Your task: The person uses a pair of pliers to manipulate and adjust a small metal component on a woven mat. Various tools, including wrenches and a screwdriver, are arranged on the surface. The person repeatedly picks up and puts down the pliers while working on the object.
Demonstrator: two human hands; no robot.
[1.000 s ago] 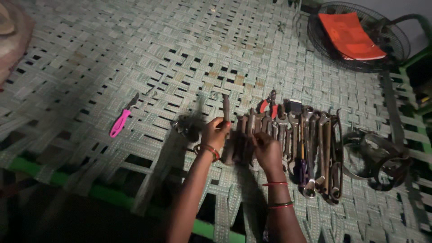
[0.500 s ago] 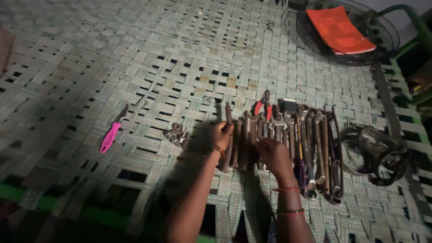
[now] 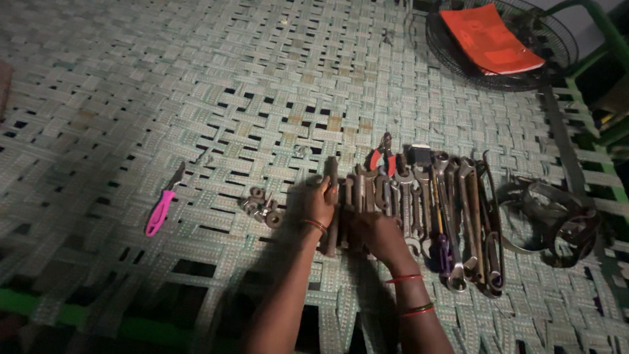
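Now both hands rest on the row of wrenches (image 3: 419,203) laid on the woven cot (image 3: 196,98), much as half a second ago. Compared with then, the left hand (image 3: 321,204) has closed its fingers around the dark bar (image 3: 332,210) at the row's left end. Beside it, the right hand (image 3: 377,233) lies flat and open on the neighbouring tools, gripping nothing, while the pink-handled knife (image 3: 162,206) stays well apart.
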